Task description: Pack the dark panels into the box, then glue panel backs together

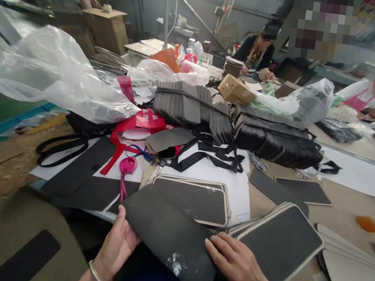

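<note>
A dark panel was held slanted at six o'clock in the view, at the near edge of the table, with whitish smudges left on its lower end. Its left end was pinched by the left hand, the thumb raised against the edge and the other fingers hidden underneath; a bangle was worn at that wrist. Its right edge was touched by the right hand, whose fingers were bent and pressed nearly together; whether the thumb was closed below could not be told.

Reckoned from the panel, a pale-edged stack was seen just beyond at twelve o'clock, and a second stack was fanned out at three, just beside the right hand. A pink round object was set at eleven. Black straps were strewn at one, with a grey bundle banded farther off at twelve. Well away at one o'clock, a co-worker was seated behind a cardboard box.
</note>
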The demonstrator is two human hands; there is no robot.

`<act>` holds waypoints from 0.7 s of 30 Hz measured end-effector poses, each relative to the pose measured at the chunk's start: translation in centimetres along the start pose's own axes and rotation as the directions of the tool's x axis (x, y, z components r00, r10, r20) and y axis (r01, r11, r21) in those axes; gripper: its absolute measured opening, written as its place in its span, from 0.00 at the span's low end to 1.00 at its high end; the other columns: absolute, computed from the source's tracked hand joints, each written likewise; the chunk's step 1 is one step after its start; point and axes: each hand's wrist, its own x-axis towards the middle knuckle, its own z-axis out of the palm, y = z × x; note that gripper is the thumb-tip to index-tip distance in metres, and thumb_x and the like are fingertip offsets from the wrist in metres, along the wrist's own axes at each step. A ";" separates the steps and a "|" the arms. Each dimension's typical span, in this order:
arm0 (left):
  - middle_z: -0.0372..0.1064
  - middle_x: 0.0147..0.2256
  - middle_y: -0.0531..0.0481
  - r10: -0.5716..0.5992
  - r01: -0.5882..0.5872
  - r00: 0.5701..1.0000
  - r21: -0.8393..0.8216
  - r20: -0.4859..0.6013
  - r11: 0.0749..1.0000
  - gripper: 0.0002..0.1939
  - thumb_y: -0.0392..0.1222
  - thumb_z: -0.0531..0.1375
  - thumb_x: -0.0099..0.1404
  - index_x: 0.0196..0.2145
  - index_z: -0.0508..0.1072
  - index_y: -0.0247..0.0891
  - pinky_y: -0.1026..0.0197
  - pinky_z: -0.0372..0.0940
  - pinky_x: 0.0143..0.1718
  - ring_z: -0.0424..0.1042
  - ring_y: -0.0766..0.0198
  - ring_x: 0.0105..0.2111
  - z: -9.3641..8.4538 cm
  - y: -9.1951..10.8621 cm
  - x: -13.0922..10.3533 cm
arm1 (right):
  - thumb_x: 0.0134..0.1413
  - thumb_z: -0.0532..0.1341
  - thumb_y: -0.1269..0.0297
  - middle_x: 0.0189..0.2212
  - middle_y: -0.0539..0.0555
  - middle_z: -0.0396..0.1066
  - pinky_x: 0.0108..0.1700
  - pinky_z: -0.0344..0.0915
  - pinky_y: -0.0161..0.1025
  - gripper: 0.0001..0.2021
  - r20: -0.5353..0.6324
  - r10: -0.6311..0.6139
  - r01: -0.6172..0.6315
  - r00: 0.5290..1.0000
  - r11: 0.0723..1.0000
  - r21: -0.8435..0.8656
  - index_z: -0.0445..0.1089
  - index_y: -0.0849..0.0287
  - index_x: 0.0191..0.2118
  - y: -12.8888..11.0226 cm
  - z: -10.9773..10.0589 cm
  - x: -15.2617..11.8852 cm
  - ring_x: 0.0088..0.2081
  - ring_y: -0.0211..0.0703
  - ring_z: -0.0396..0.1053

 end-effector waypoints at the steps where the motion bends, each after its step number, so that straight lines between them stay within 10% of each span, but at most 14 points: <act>1: 0.71 0.45 0.47 -0.001 0.001 1.000 0.044 0.010 0.999 0.18 0.49 0.51 0.63 0.49 0.66 0.42 0.54 0.65 0.46 0.68 0.58 0.46 0.0 0.1 0.1 | 0.61 0.44 0.71 0.40 0.59 0.71 0.43 0.67 0.39 0.17 0.004 0.012 -0.012 1.000 1.000 -0.003 0.66 0.65 0.48 0.0 0.3 -0.1 0.44 0.44 0.66; 21: 0.74 0.39 0.46 0.049 -0.048 0.999 0.026 -0.013 0.998 0.17 0.31 0.57 0.58 0.46 0.68 0.37 0.55 0.70 0.42 0.72 0.58 0.42 2.3 0.9 1.7 | 0.60 0.45 0.73 0.47 0.62 0.67 0.51 0.65 0.45 0.18 0.029 0.091 -0.088 0.995 0.991 -0.101 0.63 0.69 0.51 3.3 2.0 2.0 0.54 0.50 0.58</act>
